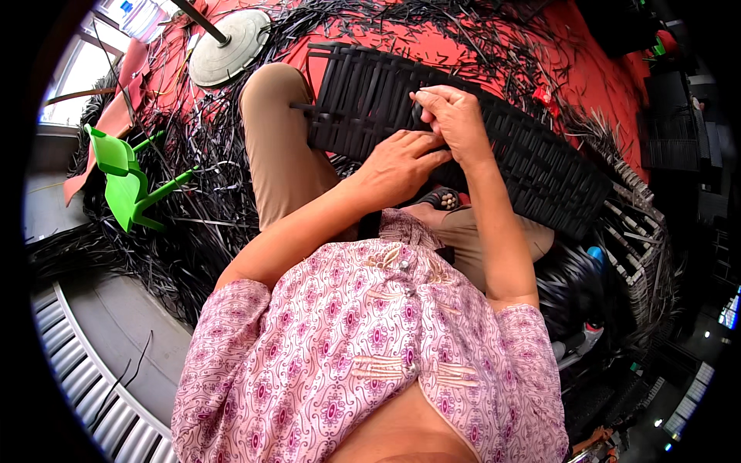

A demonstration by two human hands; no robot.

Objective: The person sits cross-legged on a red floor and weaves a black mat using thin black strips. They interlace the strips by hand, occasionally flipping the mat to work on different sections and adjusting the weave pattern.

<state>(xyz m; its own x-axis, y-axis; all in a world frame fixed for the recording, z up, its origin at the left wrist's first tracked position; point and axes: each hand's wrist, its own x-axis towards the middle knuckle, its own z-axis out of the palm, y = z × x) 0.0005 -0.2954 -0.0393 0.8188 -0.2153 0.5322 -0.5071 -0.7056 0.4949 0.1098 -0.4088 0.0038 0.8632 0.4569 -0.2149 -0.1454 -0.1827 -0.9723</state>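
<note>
A black woven panel (532, 166) of flat strips lies across my lap, slanting from upper left to lower right. My left hand (397, 166) is closed at the panel's near edge, its fingers bent over the weave and the thumb hidden. Just beyond it, my right hand (455, 119) pinches a dark strip (417, 113) between thumb and forefinger, above the panel's surface. The fingertips of the left hand lie close under the right wrist. Loose strip ends stick out at the panel's left end.
Heaps of loose black strips (208, 201) cover the red floor sheet (432, 38). A small green chair (127, 181) stands at left, and a round grey base with a pole (231, 54) at upper left. A woven basket-like frame (637, 255) sits at right.
</note>
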